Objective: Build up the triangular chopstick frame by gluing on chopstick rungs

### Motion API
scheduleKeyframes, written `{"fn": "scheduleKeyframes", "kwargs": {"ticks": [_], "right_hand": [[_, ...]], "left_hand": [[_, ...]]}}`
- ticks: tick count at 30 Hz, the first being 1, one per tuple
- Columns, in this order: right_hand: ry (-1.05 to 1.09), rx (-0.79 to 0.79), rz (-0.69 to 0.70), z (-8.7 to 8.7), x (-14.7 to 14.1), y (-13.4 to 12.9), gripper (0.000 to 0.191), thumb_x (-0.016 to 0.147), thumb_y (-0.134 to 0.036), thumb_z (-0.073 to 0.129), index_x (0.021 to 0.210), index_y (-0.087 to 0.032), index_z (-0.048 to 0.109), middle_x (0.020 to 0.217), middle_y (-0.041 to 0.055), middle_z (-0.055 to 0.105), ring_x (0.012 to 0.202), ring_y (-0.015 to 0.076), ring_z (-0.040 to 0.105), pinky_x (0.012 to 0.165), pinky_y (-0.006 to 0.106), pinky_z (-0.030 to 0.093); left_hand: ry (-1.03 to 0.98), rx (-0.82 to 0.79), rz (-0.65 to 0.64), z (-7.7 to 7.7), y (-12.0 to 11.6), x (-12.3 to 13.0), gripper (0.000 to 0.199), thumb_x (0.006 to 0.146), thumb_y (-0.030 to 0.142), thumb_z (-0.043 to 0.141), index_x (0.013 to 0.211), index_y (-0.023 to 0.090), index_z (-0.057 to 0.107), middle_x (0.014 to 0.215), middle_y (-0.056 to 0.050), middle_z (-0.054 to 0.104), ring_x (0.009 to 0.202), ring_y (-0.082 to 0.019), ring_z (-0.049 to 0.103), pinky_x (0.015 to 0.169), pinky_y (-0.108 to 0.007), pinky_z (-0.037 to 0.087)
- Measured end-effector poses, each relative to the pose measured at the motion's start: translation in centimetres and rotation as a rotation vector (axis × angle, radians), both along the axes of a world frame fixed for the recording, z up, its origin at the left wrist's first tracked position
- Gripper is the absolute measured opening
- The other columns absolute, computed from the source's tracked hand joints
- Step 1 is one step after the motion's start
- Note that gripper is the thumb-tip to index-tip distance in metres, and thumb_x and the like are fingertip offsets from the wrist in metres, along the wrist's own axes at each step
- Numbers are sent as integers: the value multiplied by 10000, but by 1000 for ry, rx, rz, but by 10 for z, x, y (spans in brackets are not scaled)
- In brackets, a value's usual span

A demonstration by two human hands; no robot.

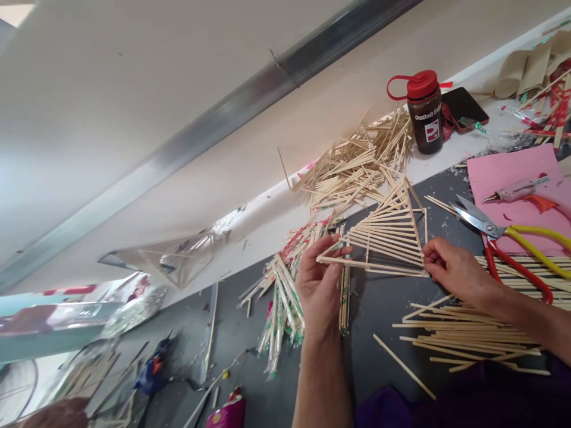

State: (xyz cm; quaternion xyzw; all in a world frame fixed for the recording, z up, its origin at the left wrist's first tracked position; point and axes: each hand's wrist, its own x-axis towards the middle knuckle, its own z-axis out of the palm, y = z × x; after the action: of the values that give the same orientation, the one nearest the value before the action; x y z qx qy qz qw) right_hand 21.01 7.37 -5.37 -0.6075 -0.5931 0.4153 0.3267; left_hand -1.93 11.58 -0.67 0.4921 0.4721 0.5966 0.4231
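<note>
Between my two hands is a triangular frame (388, 241) of thin wooden sticks, crossed by a row of near-parallel sticks. My left hand (322, 273) is closed round its left corner, thumb below and fingers behind. At the lower right corner, my right hand (450, 267) pinches the frame with thumb and fingertips. Loose chopsticks (473, 339) lie below my right hand. Wrapped chopsticks (285, 291) lie beside and behind my left hand.
A heap of sticks (357, 166) lies behind the frame, near a dark bottle (426, 119) with a red lid. Scissors (491, 229) and a pen-like tool (513, 191) rest by pink paper (486, 169). A blue glue gun (149, 374) is at lower left.
</note>
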Motion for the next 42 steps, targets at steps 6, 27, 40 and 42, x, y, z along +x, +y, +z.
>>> {"fn": "scheduleKeyframes", "kwargs": {"ticks": [6,27,40,42], "right_hand": [[0,32,0,-1,0,-1,90,797,-187,497,875,-216,532,733,3,667,601,131,617,562,230,425],[4,39,40,-5,1,-1,94,806,-199,481,887,-218,525,745,-7,653,641,142,622,597,248,436],[47,30,44,3,5,4,85,802,-184,514,885,-205,512,761,-6,635,620,122,609,629,255,456],[69,13,34,4,6,4,86,795,-181,523,877,-206,513,750,-13,628,602,116,605,616,248,461]], "left_hand": [[-4,-7,-5,2,0,0,397,630,318,830,1002,267,700,1056,-31,691,780,-167,701,738,-289,556],[68,-29,12,1,-2,-1,360,706,302,775,1050,264,676,1074,-38,688,828,-162,685,747,-271,539],[63,53,25,-2,3,6,358,670,247,784,1013,237,682,1026,-34,699,768,-151,694,717,-262,549],[60,57,27,-3,4,7,364,671,225,775,1021,238,678,1024,-30,698,760,-149,694,716,-264,552]]}}
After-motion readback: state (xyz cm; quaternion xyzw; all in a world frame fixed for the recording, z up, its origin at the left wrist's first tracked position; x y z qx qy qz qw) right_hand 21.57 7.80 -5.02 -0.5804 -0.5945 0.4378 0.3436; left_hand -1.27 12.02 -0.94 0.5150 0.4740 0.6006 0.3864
